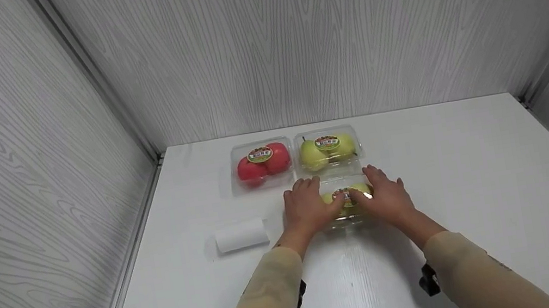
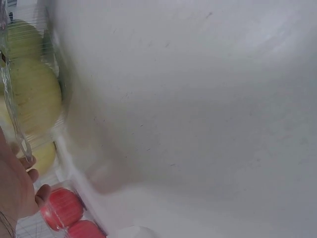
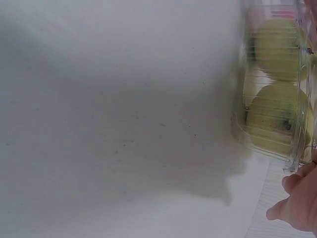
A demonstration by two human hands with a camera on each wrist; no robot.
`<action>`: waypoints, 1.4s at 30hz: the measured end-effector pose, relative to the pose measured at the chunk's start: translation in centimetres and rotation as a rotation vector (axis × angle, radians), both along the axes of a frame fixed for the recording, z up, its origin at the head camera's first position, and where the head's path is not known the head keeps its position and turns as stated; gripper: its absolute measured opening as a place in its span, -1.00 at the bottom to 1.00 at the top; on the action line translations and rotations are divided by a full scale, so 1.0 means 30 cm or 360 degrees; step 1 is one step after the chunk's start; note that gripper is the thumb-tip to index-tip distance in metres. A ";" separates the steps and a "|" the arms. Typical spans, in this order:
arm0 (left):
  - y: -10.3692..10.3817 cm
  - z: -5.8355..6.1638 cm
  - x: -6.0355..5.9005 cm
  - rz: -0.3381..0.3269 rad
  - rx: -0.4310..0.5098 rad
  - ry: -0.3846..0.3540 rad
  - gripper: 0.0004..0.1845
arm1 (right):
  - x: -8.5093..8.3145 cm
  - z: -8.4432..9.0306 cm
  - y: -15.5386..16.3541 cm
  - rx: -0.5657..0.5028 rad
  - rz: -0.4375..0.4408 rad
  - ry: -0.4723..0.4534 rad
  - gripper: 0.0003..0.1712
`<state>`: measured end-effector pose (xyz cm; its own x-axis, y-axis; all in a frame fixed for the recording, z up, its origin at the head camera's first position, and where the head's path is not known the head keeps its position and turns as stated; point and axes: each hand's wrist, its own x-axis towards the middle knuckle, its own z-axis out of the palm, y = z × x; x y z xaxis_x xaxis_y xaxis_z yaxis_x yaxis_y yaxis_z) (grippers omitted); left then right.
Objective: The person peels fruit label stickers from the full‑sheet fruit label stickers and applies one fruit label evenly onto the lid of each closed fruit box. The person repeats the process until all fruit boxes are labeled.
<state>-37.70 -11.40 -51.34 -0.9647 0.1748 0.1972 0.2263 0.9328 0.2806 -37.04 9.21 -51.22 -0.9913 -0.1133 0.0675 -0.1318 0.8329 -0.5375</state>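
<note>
Hands (image 1: 310, 206) (image 1: 385, 196) clasp pear box (image 1: 347, 207); open tabletop (image 1: 475, 171) rightward.

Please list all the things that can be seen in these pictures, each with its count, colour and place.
near pear box: one, clear with yellow-green pears, table middle, under both hands
far pear box: one, clear with yellow-green pears, behind the near one
apple box: one, clear with red apples, left of the far pear box
paper roll: one, white, lying left of the hands
table: one, white
left hand: on the near pear box's left side
right hand: on its right side
</note>
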 end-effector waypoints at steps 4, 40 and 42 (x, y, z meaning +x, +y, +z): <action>0.001 0.001 -0.002 0.0002 -0.0005 -0.0007 -0.06 | -0.001 -0.003 -0.002 -0.0005 -0.0009 0.0010 0.01; -0.036 0.029 0.069 -0.0098 -0.0235 0.0016 0.10 | 0.071 -0.004 0.079 0.0189 0.0202 0.0335 0.03; -0.046 0.042 0.084 -0.0119 -0.0292 0.0037 0.12 | 0.090 -0.004 0.096 0.0242 0.0232 0.0399 0.02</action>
<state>-35.17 -12.79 -50.08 -0.9432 0.2809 0.1772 0.3014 0.9481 0.1014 -34.34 12.10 -51.33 -0.9185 -0.2802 0.2791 -0.3681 0.8637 -0.3442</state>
